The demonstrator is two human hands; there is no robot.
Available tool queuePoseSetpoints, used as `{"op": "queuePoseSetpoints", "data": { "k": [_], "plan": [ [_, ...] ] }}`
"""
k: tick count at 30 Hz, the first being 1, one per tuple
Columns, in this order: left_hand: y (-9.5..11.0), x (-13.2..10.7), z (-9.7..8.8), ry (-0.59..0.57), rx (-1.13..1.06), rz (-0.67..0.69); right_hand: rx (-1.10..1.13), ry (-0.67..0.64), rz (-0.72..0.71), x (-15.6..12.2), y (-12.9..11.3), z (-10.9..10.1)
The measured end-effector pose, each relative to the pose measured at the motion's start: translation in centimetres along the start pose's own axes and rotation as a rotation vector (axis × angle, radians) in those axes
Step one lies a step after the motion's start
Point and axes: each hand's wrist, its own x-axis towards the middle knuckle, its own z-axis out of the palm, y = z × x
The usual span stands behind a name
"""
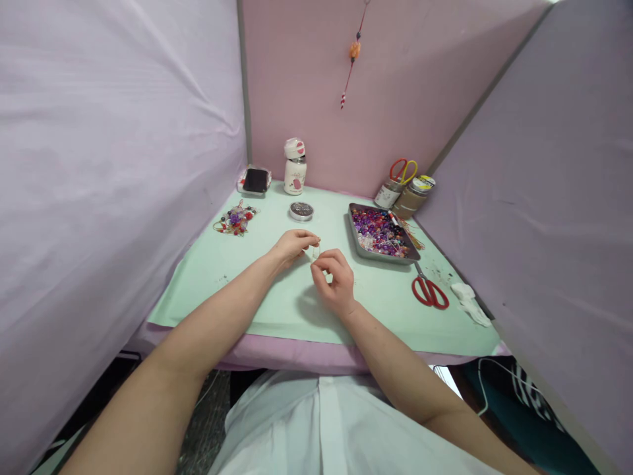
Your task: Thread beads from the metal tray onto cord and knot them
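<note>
Above the middle of the worktop (386, 326), a thin pale cord (319, 250) hung in a small curve between the person's two hands. The left hand (297, 247) pinched its upper end between thumb and fingertips. The right hand (337, 280), nearer the front edge, had its thumb and forefinger pressed together at the cord's lower end, the other fingers curled. The cord was too fine for its exact path to be made out.

Just beyond the left hand, toward the back edge, lay a round tin (301, 211). Right of the hands stood a metal tray (388, 258) of mostly purple and red beads (373, 231). Red-handled scissors (430, 292) lay beside its near right corner, with a crumpled tissue (469, 304) further along the right edge.

Near the left edge was a heap of beaded strings (236, 219). A clear box (267, 183) holding something black sat at the back left corner, beside a white bottle (295, 177). Toward the back right corner, a jar (387, 195) with red and yellow handles (404, 171) showing above it stood next to a lidded jar (413, 200). Beyond the back edge, a beaded string (355, 51) hung against the pink wall (297, 79).
</note>
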Motion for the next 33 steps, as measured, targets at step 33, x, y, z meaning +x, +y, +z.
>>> {"op": "queuePoseSetpoints", "data": {
  "k": [33],
  "plan": [
    [0.3,-0.3,0.6,-0.001,0.156,0.32,0.052,0.018,0.5,0.9,3.0,-0.1]
  ]
}}
